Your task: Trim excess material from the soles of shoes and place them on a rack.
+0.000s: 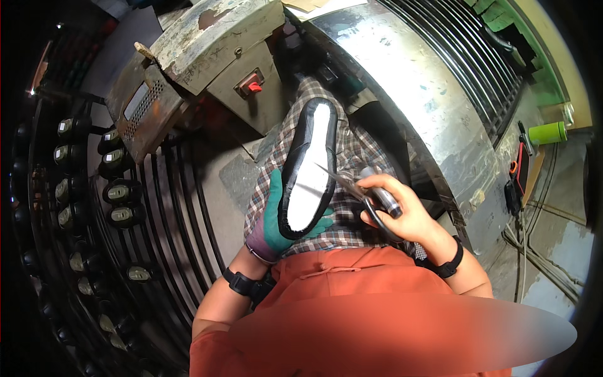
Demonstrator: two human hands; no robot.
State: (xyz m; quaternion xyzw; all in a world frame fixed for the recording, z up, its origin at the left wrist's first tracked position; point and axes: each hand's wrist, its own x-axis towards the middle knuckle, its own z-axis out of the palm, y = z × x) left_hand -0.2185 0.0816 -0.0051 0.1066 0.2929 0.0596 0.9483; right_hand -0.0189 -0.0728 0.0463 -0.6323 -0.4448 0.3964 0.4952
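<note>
A black shoe upper point(304, 129) lies sole side up across my lap, with a white insole board point(312, 173) showing in its middle. Around its wide near end is my left hand point(271, 217), in a green and purple glove, fingers beneath and thumb along the side. My right hand point(402, 204) is bare and closed round a pair of scissors point(352, 187); their blades point at the edge of the upper. The same hand also grips a grey cylinder with a dark band point(384, 198), whose kind I cannot make out.
Racks of dark shoes point(116, 191) on black rails stand at the left. A worn metal machine point(220, 53) with a red switch point(254, 87) is ahead. To the right runs a metal bench point(402, 69) with black slats, a green cylinder point(547, 133) and cables point(522, 251) beyond it.
</note>
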